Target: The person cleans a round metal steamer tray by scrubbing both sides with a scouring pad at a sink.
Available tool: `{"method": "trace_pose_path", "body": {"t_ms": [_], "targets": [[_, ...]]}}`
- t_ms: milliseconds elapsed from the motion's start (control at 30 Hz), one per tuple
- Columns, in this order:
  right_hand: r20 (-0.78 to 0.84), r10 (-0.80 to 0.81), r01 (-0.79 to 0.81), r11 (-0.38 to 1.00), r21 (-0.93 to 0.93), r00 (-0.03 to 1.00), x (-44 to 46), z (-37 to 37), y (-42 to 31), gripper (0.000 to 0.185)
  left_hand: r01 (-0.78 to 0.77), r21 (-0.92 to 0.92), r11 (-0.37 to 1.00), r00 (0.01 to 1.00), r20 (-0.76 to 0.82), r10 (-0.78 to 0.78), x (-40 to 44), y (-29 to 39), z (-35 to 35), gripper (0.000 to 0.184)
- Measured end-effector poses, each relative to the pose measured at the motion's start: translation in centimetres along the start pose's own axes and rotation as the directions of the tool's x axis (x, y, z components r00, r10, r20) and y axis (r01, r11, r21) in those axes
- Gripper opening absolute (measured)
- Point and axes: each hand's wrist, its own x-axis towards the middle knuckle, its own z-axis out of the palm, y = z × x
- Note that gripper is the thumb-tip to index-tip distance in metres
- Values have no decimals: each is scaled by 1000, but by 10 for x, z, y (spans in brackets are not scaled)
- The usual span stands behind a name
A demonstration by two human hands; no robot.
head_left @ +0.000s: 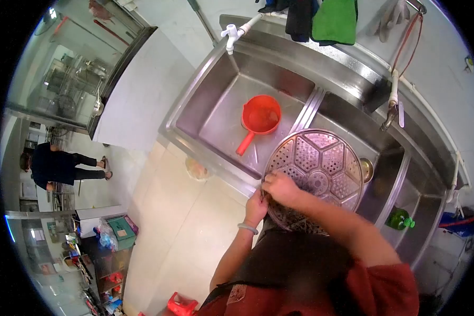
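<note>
A round perforated metal tray lies tilted over the middle sink basin, its lower part near my body. My left hand, with a pale bracelet at the wrist, is closed at the tray's left edge. My right hand reaches across the tray to the same edge, fingers bent and close to my left hand. What the fingers of both hands hold is too small to make out. Dark stringy material covers the tray's lower part, partly hidden by my right forearm.
A red dipper sits in the left basin. A green bottle lies in the right basin, and a small metal bowl is beside the tray. Taps stand behind. A person is at the far left.
</note>
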Motion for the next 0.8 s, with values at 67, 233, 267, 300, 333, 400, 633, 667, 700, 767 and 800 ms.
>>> {"method": "trace_pose_path", "body": {"t_ms": [67, 233, 267, 300, 333, 400, 633, 667, 700, 767, 800], "targets": [[21, 63, -57, 974, -217, 998, 10, 2, 28, 9, 67, 142, 988, 994, 80, -79, -3, 22, -7, 24], [-148, 454, -472, 872, -131, 879, 36, -16, 100, 10, 40, 112, 993, 997, 68, -48, -1, 18, -7, 23], [-44, 465, -466, 869, -167, 884, 36, -14, 92, 9, 24, 105, 994, 998, 62, -30, 0, 20, -6, 22], [61, 470, -450, 870, -202, 881, 35, -8, 74, 9, 8, 97, 995, 999, 50, -13, 2, 23, -5, 22], [48, 226, -206, 943, -263, 973, 28, 7, 50, 9, 10, 93, 996, 999, 41, -14, 5, 20, -3, 22], [42, 81, -83, 995, 52, 996, 6, 0, -6, 11, -6, 169, 986, 1000, 11, 4, 4, 7, -1, 23], [-190, 444, -474, 866, -157, 875, 38, -19, 110, 9, 114, 32, 993, 987, 108, -117, 3, 10, -1, 22], [-250, 438, -484, 859, -166, 864, 40, -18, 105, 8, 107, 26, 994, 988, 111, -110, 3, 6, -1, 22], [-207, 452, -490, 847, -205, 868, 38, -9, 97, 8, 159, 48, 986, 976, 143, -165, 4, 3, -1, 22], [-41, 347, -347, 910, -226, 937, 34, 3, 53, 8, 218, 66, 974, 960, 166, -226, 7, -2, 3, 22], [77, 219, -202, 962, -185, 973, 29, 2, 24, 8, 190, 48, 981, 972, 132, -195, 7, -7, 4, 22]]}}
